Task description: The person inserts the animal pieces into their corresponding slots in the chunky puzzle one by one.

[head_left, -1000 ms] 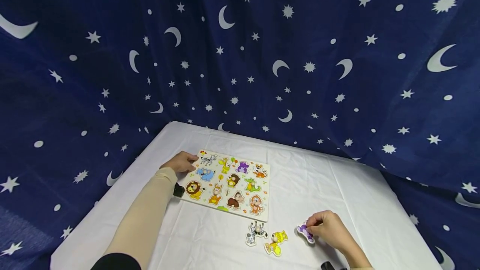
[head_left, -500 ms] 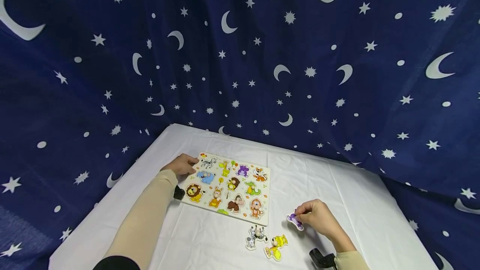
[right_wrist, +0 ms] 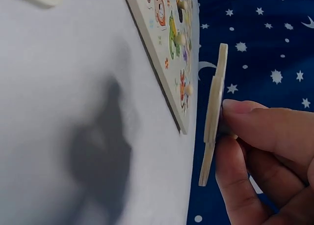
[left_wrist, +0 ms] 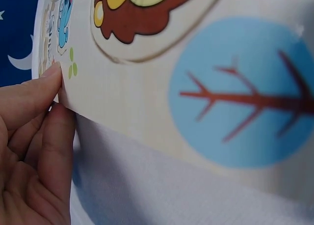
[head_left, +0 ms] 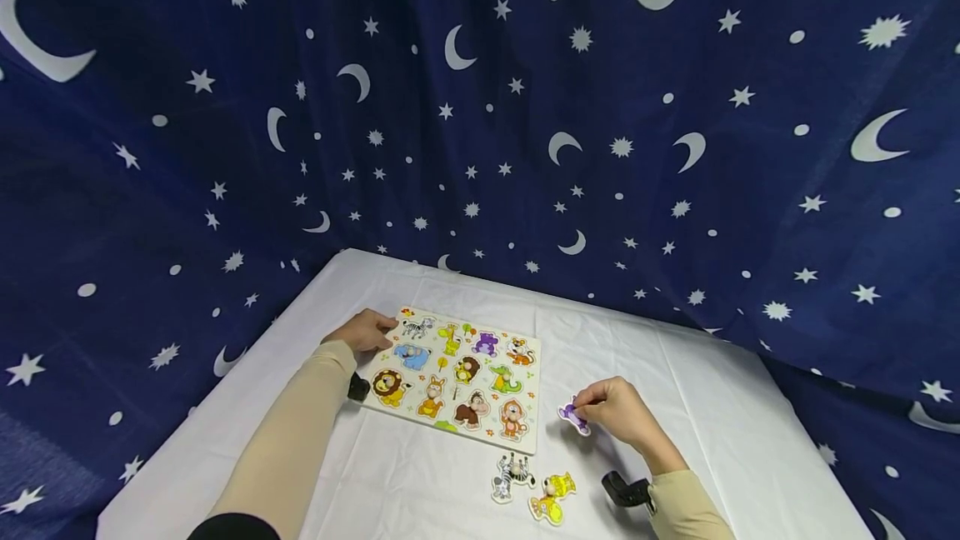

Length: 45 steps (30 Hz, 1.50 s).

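In the head view my left hand [head_left: 363,331] is at the left edge of a wooden animal puzzle board [head_left: 444,365]. The left wrist view shows its thumb and fingers [left_wrist: 56,141] pinching that edge. To the right of the board, my right hand [head_left: 618,411] holds a purple animal puzzle piece [head_left: 574,417] up off the cloth. Seen edge-on in the right wrist view, the piece [right_wrist: 214,114] is tilted upright between thumb and fingers, its knob mostly hidden. A zebra piece [head_left: 513,477] and a yellow giraffe piece [head_left: 551,498] lie just in front of the board.
A white cloth [head_left: 697,407] covers the table. Behind it hangs a dark blue curtain [head_left: 510,123] with moons and stars. Several knobbed animal pieces sit in the board, such as a lion [head_left: 388,387] and a crocodile [head_left: 505,379]. Black wrist devices [head_left: 626,490] are on both arms.
My right hand has carried the purple piece left and away from me, closer to the board. The left hand stays at the board's edge. The view has shifted slightly.
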Motion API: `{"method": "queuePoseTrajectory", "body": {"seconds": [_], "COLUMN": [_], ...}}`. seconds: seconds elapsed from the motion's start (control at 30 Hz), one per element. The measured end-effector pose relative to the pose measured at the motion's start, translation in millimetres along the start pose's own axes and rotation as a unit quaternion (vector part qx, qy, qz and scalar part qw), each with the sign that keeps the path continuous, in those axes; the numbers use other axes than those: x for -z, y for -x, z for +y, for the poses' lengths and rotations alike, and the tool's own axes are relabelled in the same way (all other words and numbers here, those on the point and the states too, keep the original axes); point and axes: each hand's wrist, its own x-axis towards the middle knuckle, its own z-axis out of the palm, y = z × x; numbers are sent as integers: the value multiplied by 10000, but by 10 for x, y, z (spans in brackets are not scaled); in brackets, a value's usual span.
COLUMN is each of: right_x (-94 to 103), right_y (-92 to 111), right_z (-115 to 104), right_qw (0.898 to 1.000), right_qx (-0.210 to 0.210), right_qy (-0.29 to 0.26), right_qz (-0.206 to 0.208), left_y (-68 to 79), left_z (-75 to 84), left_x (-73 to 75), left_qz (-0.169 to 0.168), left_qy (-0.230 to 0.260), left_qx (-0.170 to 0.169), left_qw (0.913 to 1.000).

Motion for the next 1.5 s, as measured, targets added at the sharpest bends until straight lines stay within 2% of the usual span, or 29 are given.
{"method": "queuePoseTrajectory", "body": {"seconds": [0.2, 0.73, 1.17, 1.5], "right_x": [-52, -165, -264, -384], "right_y": [-202, -589, -881, -1103], "right_z": [-33, -112, -181, -260], "right_qw": [9999, 9996, 9989, 9976], "right_qx": [46, 225, 122, 19], "right_qy": [56, 185, 319, 506], "right_qz": [72, -16, 325, 470], "left_y": [-6, -6, 2, 18], "left_z": [-14, -17, -8, 9], "left_x": [-9, -8, 7, -4], "left_qz": [7, -49, 15, 12], "left_qy": [-153, -43, -180, -38], "left_qx": [14, -68, -109, -41], "left_qw": [9999, 10000, 9998, 10000]}}
